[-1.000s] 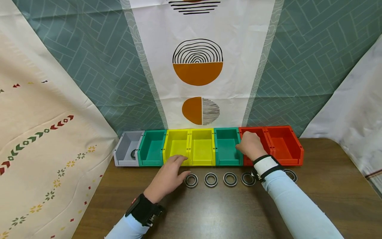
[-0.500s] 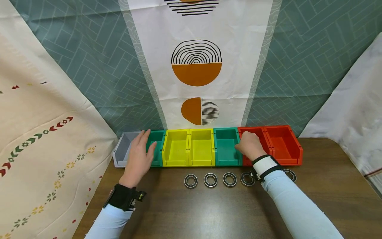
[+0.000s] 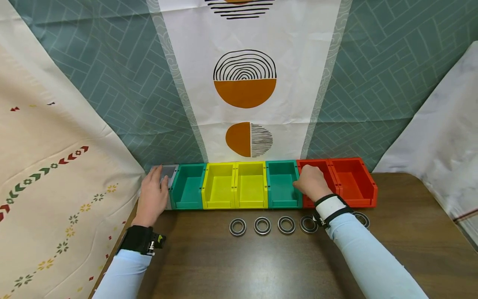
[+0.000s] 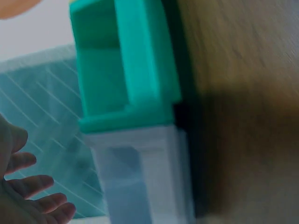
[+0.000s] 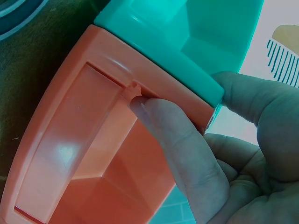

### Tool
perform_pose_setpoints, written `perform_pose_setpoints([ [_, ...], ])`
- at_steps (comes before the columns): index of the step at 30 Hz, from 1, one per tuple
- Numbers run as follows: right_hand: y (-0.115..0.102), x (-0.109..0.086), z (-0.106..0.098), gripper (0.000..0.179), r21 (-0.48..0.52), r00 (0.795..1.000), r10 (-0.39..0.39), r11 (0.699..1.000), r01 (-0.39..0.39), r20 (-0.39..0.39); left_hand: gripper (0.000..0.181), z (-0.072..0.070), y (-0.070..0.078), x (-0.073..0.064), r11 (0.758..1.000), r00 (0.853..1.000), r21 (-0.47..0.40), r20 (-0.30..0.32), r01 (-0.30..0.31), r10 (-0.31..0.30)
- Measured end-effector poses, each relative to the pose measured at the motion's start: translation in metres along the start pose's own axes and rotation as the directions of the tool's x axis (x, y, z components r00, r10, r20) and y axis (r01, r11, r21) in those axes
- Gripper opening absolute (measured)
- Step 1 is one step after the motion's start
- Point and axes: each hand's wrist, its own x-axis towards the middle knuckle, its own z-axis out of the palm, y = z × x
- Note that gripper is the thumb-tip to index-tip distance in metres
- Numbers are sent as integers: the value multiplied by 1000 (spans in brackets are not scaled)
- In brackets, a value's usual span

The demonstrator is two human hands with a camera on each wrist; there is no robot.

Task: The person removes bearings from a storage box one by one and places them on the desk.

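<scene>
A row of plastic bins stands along the back of the table. My left hand (image 3: 152, 199) is over the grey bin (image 3: 171, 171) at the row's left end, its fingers extended and slightly spread. The left wrist view shows nothing in that hand, with the grey bin and a green bin (image 4: 100, 70) beside it. My right hand (image 3: 313, 182) pinches the adjoining walls of the inner red bin (image 5: 60, 149) and the right-hand green bin (image 5: 173, 32). Its index finger (image 5: 173, 135) reaches inside the red bin, with the thumb (image 5: 243, 95) against the green one.
Several ball bearings lie in a line before the bins, including the leftmost bearing (image 3: 237, 227) and one bearing (image 3: 361, 219) partly behind the right forearm. Yellow bins (image 3: 251, 187) sit mid-row, an outer red bin (image 3: 352, 185) at the right end. Printed cloth (image 3: 244, 137) hangs close behind.
My left hand has moved left from near the leftmost bearing, past the left green bin, to the grey bin, and now covers much of it. The right hand keeps its place.
</scene>
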Motion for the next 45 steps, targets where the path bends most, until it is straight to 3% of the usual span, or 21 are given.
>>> perform_pose_setpoints([
  [10,-1,1,1,28,7,1000,0,1000,0,4,40,12,-34,-1,998,995,62,96,3,-9],
  [20,0,1,2,30,5,1000,10,1000,-10,2,46,23,-48,-4,992,981,118,184,39,-61],
  [25,1,2,2,27,1,1000,-10,1000,10,-12,53,25,-53,-3,985,964,149,239,82,-116],
  [31,1,2,1,26,6,1000,-12,1000,12,-17,56,26,-56,3,983,950,163,286,80,-125],
  [41,1,1,0,27,6,1000,-16,1000,17,-17,54,25,-56,10,977,898,194,409,91,-164],
  [45,2,1,1,27,9,1000,-21,1000,21,-20,53,25,-56,11,971,867,215,459,106,-196],
])
